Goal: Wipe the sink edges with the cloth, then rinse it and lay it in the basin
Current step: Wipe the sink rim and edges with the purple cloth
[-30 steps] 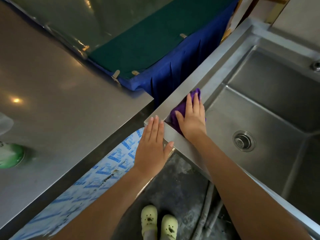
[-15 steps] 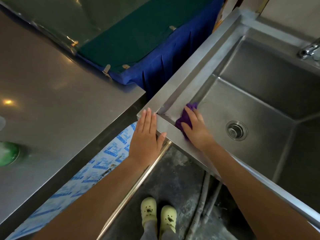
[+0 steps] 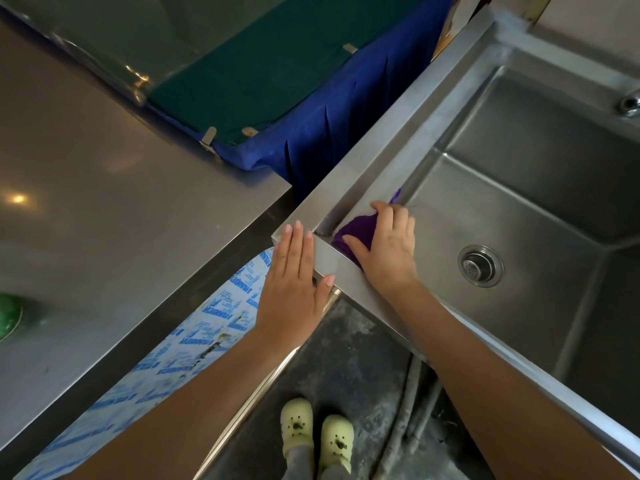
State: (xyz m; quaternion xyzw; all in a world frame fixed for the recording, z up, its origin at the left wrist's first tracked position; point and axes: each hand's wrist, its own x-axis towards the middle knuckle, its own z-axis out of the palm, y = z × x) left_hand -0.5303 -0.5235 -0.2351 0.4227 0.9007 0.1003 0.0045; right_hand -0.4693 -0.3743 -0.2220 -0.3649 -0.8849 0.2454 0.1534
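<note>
A purple cloth (image 3: 356,231) lies bunched against the inside of the steel sink's near-left corner, just below the rim (image 3: 374,150). My right hand (image 3: 389,249) presses on the cloth with curled fingers, covering most of it. My left hand (image 3: 294,284) rests flat, fingers together, on the outer corner of the sink rim and holds nothing. The basin floor with its round drain (image 3: 480,265) lies to the right of my right hand.
A steel counter (image 3: 104,202) stands at the left with a green object (image 3: 8,315) at its edge. A blue and green covered table (image 3: 277,81) sits beyond. A tap (image 3: 628,105) shows at the right edge. Below are pipes, a dark floor and my pale shoes (image 3: 317,434).
My right hand slid the cloth from the left rim's top down to the inner corner wall, fingers now curled. My left hand stayed on the corner.
</note>
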